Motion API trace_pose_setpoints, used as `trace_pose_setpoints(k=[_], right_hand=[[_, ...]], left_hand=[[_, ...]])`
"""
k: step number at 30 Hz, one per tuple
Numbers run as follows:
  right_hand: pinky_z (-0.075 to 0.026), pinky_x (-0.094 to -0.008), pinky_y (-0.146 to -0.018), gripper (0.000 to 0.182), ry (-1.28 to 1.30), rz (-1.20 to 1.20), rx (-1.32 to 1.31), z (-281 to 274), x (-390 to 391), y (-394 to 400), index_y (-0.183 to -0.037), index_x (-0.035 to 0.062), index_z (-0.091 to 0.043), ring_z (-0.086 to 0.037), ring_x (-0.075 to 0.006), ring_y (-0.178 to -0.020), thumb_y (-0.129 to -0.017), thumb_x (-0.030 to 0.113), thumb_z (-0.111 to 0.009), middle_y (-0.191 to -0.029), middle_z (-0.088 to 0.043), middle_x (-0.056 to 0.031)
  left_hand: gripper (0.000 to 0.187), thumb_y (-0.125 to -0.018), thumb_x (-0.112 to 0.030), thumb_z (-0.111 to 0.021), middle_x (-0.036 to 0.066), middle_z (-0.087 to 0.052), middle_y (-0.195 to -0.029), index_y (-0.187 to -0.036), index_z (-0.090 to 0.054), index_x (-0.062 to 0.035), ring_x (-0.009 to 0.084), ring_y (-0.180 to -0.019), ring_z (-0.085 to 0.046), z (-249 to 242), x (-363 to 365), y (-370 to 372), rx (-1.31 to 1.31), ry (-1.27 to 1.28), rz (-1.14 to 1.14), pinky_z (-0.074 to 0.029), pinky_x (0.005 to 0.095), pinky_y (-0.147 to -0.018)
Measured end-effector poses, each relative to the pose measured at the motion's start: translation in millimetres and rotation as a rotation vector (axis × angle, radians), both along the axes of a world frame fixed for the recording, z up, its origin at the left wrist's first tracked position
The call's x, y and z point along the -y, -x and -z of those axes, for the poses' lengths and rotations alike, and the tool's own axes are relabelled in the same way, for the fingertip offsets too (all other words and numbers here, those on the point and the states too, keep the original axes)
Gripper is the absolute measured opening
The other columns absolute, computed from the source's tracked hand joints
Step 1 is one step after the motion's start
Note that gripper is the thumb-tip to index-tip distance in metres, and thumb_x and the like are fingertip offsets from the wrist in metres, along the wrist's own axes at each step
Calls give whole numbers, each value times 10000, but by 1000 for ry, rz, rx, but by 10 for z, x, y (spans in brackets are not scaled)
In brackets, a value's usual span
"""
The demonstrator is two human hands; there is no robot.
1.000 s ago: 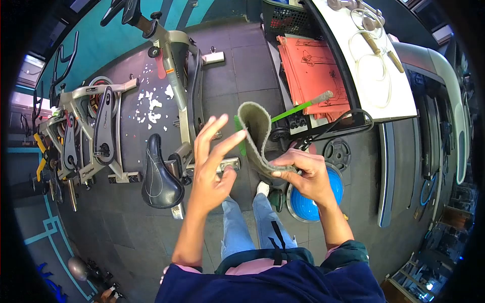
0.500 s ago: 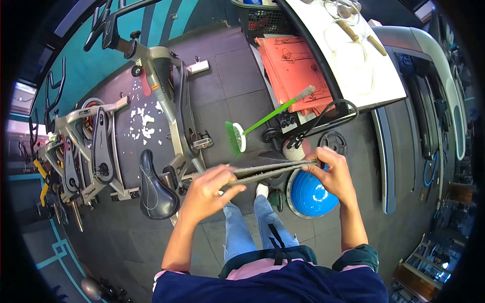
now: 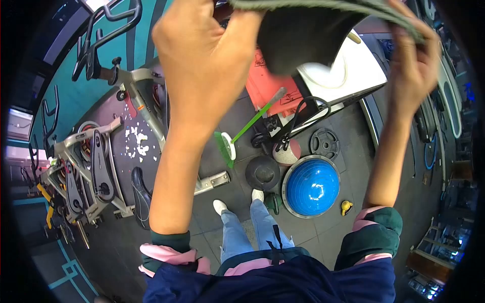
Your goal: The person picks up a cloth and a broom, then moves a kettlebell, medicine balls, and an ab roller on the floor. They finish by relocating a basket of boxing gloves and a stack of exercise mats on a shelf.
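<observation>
Both hands are raised high, stretching a dark, floppy cloth point(image 3: 303, 38) with a thick grey-green edge between them. My left hand point(image 3: 207, 60) is closed on its left end, close to the camera. At the right end, the fingers of my right hand point(image 3: 414, 63) are wrapped round the same edge. The dark part hangs down and overlaps the white tabletop point(image 3: 366, 70) and the orange-red printed sheets point(image 3: 270, 83) in this view. The cloth's upper part is cut off by the frame.
A green broom point(image 3: 252, 123) leans against the table. On the floor are a blue balance dome point(image 3: 313, 186), a ball point(image 3: 286, 152), a weight plate point(image 3: 324, 143) and a yellow kettlebell point(image 3: 346, 207). Exercise bikes point(image 3: 101, 166) stand left, beside scattered white scraps point(image 3: 137, 144).
Both hands have lifted the cloth from waist level up to the top of the view and spread further apart. Its dark part now hangs open below the edge.
</observation>
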State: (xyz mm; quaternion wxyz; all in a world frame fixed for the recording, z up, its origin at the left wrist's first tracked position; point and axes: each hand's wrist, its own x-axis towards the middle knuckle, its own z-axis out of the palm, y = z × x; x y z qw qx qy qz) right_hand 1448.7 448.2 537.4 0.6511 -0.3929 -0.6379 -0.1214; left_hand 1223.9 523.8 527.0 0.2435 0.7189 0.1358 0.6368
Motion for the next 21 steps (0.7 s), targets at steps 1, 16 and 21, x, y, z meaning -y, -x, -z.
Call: trace_pose_setpoints(k=[1,16,21], right_hand=[[-450,-277,-810,119,-69,-52,43,-131,80,-69,-1011,17,-509,-566,-168,-928,-907,68,-538,-1090,-609,-173],[-515,-249,-731,227,905,137,-276,1572,1279,-725,-923,-27,-615,-641,-140,-869,-749,-131,-514,-977,-676,-115],[-468,-236,-565,123,897,309,-319,1458,681,-1056,-914,6,-612,-602,-80,-615,-807,61,-588,-687,-617,-40]], left_hand=[[176,-796,114,-530,102,-610,-974,-941,-576,24,152,-956,-587,-60,-13,-121,91,-90,84,-450,250,-846],[173,-813,-6,-620,36,-674,-880,-984,-645,-15,97,-771,-632,1524,466,-672,-694,696,295,-497,253,-722],[117,-821,-43,-608,36,-634,-724,-934,-622,-18,80,-652,-584,1458,-19,-1066,-566,816,256,-467,240,-622]])
